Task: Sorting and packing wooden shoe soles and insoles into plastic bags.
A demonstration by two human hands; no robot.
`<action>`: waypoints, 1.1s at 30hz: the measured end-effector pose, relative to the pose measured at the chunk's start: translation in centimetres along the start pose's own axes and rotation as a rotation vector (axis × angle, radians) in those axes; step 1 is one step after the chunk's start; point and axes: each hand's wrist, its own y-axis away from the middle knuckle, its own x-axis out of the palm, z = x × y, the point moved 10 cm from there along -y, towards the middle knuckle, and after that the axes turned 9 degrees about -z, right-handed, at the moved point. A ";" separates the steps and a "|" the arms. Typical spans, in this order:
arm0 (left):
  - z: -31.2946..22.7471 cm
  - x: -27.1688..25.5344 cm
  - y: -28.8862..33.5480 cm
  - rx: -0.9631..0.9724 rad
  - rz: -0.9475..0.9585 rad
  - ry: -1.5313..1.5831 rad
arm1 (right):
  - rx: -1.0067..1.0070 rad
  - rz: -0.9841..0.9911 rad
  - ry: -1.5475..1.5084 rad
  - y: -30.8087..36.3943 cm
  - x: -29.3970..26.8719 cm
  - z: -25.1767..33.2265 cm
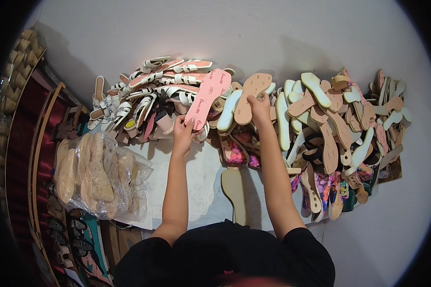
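Note:
My left hand (183,135) grips the heel end of a pink insole (209,93) with red printing, held up over the table. Level with it, my right hand (260,109) is closed on a tan insole (248,103) with small dark marks. Just left of the tan insole lies a pale, whitish insole (229,111), partly covered. Behind the pink insole are stacked white strappy sandals (184,79) with pink footbeds. Between my forearms, a greenish-cream sole (233,191) rests near the table's front edge.
On the right, tan and cream insoles (340,126) are heaped over flower-patterned shoes (323,186). A clear plastic bag of beige soles (98,174) sits at the left. White sheeting (191,191) covers the table. Shelves with shoes (81,234) stand at the lower left; a wall (254,33) rises behind.

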 end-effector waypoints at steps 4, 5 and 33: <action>0.3 -0.2 0.1 -0.025 0.009 -0.018 | -0.161 0.013 0.506 -1.9 1.2 0.2; 0.3 -0.1 0.2 -0.027 0.008 -0.018 | -0.159 0.013 0.507 -2.1 1.5 -0.2; -0.1 -0.8 0.7 -0.005 -0.020 0.049 | -0.733 -0.069 0.436 -2.4 -2.2 14.8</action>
